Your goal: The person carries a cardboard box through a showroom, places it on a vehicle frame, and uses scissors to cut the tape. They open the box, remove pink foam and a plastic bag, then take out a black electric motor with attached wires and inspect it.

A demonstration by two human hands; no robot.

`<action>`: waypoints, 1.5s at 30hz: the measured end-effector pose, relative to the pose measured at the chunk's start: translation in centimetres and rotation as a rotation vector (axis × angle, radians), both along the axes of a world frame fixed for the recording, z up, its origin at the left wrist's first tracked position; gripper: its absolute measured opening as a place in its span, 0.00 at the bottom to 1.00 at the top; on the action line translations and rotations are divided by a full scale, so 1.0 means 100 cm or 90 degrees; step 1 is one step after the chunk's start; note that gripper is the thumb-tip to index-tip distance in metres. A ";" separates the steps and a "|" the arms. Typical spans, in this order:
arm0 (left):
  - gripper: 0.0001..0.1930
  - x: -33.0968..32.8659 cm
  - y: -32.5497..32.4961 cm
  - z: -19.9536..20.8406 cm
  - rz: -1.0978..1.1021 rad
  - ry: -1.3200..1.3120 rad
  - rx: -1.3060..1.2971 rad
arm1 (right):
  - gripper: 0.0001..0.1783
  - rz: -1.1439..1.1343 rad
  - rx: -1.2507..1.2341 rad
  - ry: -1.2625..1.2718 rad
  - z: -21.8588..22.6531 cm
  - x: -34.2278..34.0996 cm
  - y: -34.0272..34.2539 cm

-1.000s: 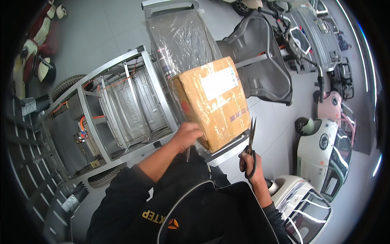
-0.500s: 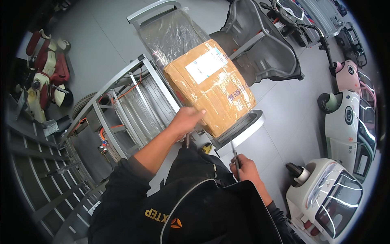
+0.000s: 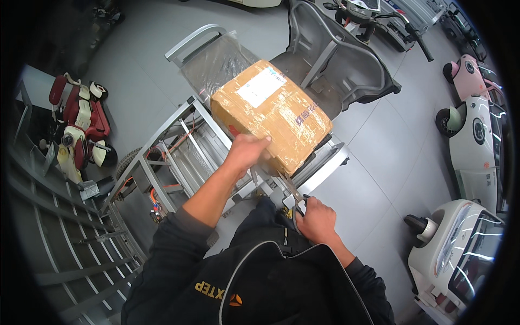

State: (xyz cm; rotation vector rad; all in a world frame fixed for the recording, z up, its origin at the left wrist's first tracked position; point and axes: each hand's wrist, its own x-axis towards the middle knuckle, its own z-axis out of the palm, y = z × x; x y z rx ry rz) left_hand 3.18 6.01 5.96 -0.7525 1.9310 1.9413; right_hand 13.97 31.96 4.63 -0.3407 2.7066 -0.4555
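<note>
A brown cardboard box, wrapped in shiny clear tape and bearing a white label, lies on a dark seat at the frame's right end. My left hand grips its near left edge, thumb on top and the other fingers hidden against the side. In my right hand is a pair of scissors, fingers wrapped round the dark handles. The blades point up at the box's near corner; whether they touch it I cannot tell.
Clear plastic film covers the seat beyond the box. A metal vehicle frame with orange wires stands at left, grey moulded seats behind right. Small white vehicles line the right side; a red and cream scooter stands far left.
My right hand has brought the scissors up and left, close to the box's near corner. My left hand stays on the box edge. The view has shifted slightly.
</note>
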 end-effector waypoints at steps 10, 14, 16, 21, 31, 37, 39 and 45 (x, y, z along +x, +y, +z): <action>0.18 -0.005 -0.006 0.017 -0.035 -0.014 -0.083 | 0.26 0.019 0.071 0.031 -0.011 -0.015 -0.028; 0.17 -0.002 -0.010 0.013 -0.054 -0.020 -0.104 | 0.26 0.006 0.088 0.034 -0.015 -0.019 -0.041; 0.18 0.001 -0.014 0.007 -0.087 0.000 -0.093 | 0.23 0.023 0.045 0.103 -0.015 -0.026 -0.051; 0.16 0.016 -0.036 -0.017 -0.126 -0.025 -0.146 | 0.22 0.084 0.056 0.029 -0.010 -0.029 -0.050; 0.19 0.040 -0.019 -0.029 0.036 -0.121 0.049 | 0.23 -0.162 -0.185 -0.321 -0.010 0.022 0.030; 0.19 0.038 -0.007 -0.017 0.102 -0.203 0.094 | 0.21 -0.235 -0.466 -0.380 -0.030 0.041 0.027; 0.17 0.035 -0.001 -0.018 0.119 -0.228 0.089 | 0.19 -0.225 -0.565 -0.428 -0.032 0.045 0.027; 0.15 0.027 0.021 -0.013 0.116 -0.242 0.088 | 0.20 -0.180 -0.735 -0.545 -0.045 0.045 0.024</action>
